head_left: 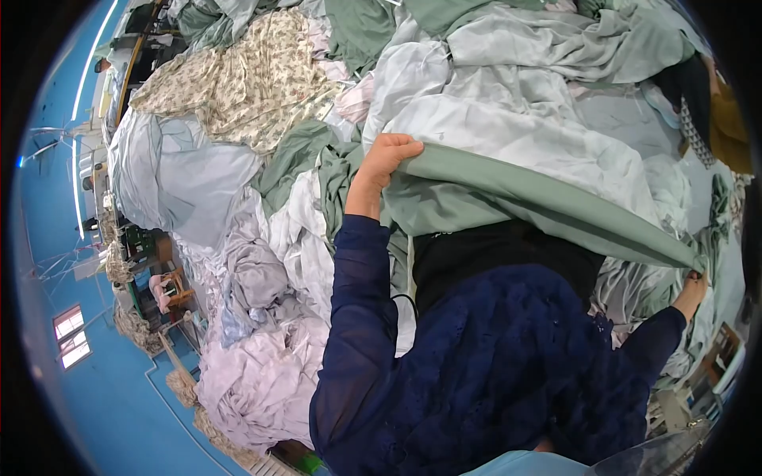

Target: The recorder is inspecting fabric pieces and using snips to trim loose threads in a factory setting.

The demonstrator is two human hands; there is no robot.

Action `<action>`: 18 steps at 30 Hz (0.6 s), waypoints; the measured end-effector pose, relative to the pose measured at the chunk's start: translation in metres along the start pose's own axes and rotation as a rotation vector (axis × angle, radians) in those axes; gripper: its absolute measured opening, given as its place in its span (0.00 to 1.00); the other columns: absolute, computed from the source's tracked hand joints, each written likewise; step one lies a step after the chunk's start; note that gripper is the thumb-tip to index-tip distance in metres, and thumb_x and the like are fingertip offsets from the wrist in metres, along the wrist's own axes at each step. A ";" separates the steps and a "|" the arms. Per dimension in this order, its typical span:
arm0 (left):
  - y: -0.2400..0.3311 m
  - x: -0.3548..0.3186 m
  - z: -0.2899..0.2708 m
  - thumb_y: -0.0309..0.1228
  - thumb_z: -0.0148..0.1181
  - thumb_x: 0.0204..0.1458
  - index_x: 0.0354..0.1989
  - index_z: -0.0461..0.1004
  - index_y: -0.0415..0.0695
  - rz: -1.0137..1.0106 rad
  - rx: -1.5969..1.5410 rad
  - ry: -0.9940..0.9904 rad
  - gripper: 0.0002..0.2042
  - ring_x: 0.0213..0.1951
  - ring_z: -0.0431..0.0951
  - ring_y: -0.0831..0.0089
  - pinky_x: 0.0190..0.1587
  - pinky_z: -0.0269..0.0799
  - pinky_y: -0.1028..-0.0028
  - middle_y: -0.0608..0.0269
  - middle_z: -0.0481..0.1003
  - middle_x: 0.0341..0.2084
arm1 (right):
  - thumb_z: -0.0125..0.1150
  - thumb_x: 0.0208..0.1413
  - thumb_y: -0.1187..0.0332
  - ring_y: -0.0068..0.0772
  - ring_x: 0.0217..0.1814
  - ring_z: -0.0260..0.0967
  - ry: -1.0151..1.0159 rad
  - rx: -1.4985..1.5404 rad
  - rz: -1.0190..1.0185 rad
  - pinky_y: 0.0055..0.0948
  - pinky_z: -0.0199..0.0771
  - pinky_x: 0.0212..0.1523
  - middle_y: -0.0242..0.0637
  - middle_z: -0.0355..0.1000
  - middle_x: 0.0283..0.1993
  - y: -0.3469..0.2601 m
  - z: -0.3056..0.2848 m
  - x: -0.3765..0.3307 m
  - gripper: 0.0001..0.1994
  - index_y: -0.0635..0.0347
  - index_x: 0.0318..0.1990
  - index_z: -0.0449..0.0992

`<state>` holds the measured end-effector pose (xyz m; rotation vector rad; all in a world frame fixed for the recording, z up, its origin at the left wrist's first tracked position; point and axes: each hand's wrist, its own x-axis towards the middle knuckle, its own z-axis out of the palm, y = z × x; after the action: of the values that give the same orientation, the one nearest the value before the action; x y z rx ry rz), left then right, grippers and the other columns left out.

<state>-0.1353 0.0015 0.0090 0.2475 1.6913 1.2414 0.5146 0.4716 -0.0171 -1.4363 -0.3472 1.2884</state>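
I have the left hand [386, 159] clenched on one end of a green sheet's [508, 194] folded edge, and the right hand [692, 292] pinching its other end, so the fabric stretches taut between them above the heap of bedding [262, 278]; a floral sheet [246, 79] lies at the heap's far left, pale lilac linen [262, 373] at its near left

Bright, even indoor light falls across the scene, with long ceiling strip lamps [95, 59] glowing at the upper left and a small window [71, 335] lit at the lower left. Shadows are soft. Fisheye distortion bends the edges; black corners frame the picture.
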 end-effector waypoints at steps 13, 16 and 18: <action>0.024 -0.013 0.089 0.38 0.70 0.44 0.49 0.73 0.39 0.855 0.870 0.065 0.25 0.48 0.74 0.51 0.49 0.70 0.58 0.49 0.73 0.49 | 0.58 0.64 0.60 0.12 0.30 0.65 -0.615 -0.463 -0.363 0.18 0.57 0.22 0.24 0.74 0.38 0.022 0.079 -0.153 0.11 0.56 0.46 0.76; -0.007 -0.022 0.168 0.37 0.71 0.42 0.51 0.70 0.39 0.836 0.927 -0.241 0.27 0.51 0.72 0.49 0.52 0.68 0.56 0.48 0.72 0.48 | 0.58 0.65 0.63 0.09 0.23 0.61 -0.654 -0.298 -0.211 0.16 0.48 0.16 0.20 0.70 0.30 0.036 0.135 -0.245 0.07 0.55 0.40 0.75; -0.012 -0.029 0.205 0.34 0.69 0.43 0.52 0.70 0.39 0.813 0.930 -0.308 0.26 0.51 0.71 0.49 0.52 0.68 0.56 0.49 0.72 0.48 | 0.57 0.65 0.64 0.11 0.22 0.62 -0.655 -0.286 -0.193 0.16 0.48 0.15 0.24 0.72 0.29 0.048 0.137 -0.237 0.08 0.58 0.43 0.75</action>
<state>0.0454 0.1032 0.0176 1.7190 1.8258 0.7623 0.2949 0.3396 0.0908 -1.1352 -1.1163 1.5674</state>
